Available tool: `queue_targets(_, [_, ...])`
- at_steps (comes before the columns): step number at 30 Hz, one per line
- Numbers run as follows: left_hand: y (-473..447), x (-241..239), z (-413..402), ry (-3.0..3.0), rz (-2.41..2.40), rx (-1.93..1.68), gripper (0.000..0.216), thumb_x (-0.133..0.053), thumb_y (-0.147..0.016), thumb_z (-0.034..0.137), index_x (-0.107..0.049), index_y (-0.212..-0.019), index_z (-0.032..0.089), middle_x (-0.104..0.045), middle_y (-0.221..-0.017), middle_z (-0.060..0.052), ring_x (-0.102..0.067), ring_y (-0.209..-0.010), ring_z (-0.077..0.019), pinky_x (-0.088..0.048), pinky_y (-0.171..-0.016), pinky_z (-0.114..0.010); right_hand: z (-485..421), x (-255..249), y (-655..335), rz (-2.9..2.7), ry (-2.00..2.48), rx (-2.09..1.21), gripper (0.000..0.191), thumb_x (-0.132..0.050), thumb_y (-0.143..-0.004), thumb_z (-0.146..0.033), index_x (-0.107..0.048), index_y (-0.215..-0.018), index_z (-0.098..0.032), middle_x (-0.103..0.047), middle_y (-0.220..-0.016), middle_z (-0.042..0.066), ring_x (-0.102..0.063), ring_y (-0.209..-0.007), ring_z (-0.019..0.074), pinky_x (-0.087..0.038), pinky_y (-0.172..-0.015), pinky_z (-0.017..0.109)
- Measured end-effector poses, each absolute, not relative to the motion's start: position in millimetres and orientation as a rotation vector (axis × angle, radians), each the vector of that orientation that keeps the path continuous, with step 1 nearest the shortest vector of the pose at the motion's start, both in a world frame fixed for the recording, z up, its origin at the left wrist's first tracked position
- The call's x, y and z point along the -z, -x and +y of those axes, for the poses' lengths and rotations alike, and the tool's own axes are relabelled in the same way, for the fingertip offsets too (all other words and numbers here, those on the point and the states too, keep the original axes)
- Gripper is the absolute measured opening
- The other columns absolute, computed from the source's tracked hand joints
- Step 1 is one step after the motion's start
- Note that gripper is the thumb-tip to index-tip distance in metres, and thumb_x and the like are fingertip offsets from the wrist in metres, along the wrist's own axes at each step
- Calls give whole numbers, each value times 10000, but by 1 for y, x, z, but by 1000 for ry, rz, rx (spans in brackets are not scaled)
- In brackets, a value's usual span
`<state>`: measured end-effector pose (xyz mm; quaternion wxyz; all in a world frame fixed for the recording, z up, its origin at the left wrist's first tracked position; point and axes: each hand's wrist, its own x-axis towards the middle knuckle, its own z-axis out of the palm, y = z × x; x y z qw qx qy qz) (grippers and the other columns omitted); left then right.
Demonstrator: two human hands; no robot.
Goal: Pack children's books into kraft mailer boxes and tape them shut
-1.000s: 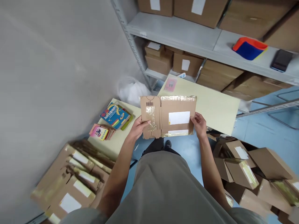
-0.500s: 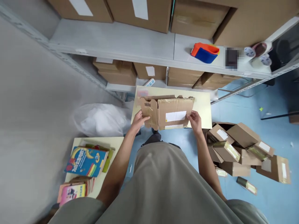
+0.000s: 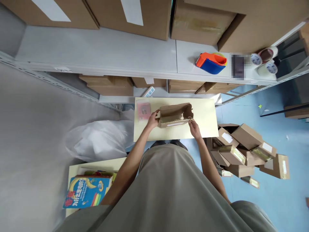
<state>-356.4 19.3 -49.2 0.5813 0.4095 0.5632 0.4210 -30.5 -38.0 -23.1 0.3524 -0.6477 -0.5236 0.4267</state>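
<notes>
A small brown cardboard box (image 3: 174, 120) is held over the cream tabletop (image 3: 205, 124), its open side facing up and its inside bare. The right end of the box looks torn and ragged. My left hand (image 3: 153, 120) grips the left end, with the fingers wrapped at the edge. At the front right corner, my right hand (image 3: 194, 128) pinches the cardboard. A white label shows on the near wall. Left of the box, a pink flat packet (image 3: 144, 110) lies on the table.
Grey shelving (image 3: 103, 48) with large cartons stands ahead. On it sit an orange and blue tape dispenser (image 3: 211, 62) and several tape rolls (image 3: 267, 61). Cardboard boxes (image 3: 248, 135) are heaped on the floor at right. A white plastic bag (image 3: 101, 140) and a blue book (image 3: 87, 191) are at left.
The flattened-looking cardboard has been opened into a box shape and tipped so its opening faces up. Both hands shifted with it, and the pink packet is uncovered. The camera view moved slightly.
</notes>
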Motion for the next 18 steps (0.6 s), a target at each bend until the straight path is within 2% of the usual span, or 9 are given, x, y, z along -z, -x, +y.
queue_targets(2, [352,55,19,-884,1271,-934,634,-810,-813,281,-706,-1437,237,-742,-1315,-143,-728,-1077,-260,-604,-942,-396,-38,28,29,-1385,1674,-1132,678,-598,-932,-771,-747,-1302,-223,-717,-1479,185,-689,-1342,383,-548,-1178,575])
queue_targets(6, [353,59,5,-768,1318,-914,623,-767,-903,426,-673,-1486,228,-733,-1370,-154,-735,-1109,-228,-587,-973,-364,-33,32,16,-1280,1692,-1178,728,-556,-966,-790,-745,-1376,-219,-730,-1469,185,-701,-1345,356,-528,-1201,594])
queue_targets(9, [359,53,-8,-715,1427,-922,610,-709,-960,571,-682,-1458,219,-705,-1465,-177,-722,-1212,-254,-576,-1029,-391,-17,30,2,-1143,1693,-1198,716,-535,-1005,-788,-724,-1411,-229,-713,-1504,177,-694,-1374,324,-542,-1188,577])
queue_targets(13, [356,31,-21,-664,1469,-928,714,-670,-953,751,-689,-1429,219,-672,-1532,-203,-703,-1320,-305,-591,-1035,-414,15,27,-4,-1038,1638,-1296,763,-553,-989,-832,-684,-1473,-257,-642,-1603,174,-663,-1437,316,-542,-1193,559])
queue_targets(16, [344,13,-22,-615,1462,-914,727,-698,-939,764,-700,-1418,218,-736,-1441,-188,-703,-1325,-318,-602,-1022,-422,34,28,4,-1067,1603,-1428,842,-496,-970,-903,-645,-1526,-288,-637,-1618,140,-633,-1473,310,-546,-1190,549])
queue_targets(18, [335,4,-19,-570,1455,-903,695,-732,-939,724,-713,-1418,221,-770,-1385,-167,-716,-1300,-318,-606,-1021,-425,39,28,12,-1190,1548,-1483,875,-411,-981,-934,-653,-1520,-289,-707,-1532,125,-654,-1439,312,-568,-1163,539])
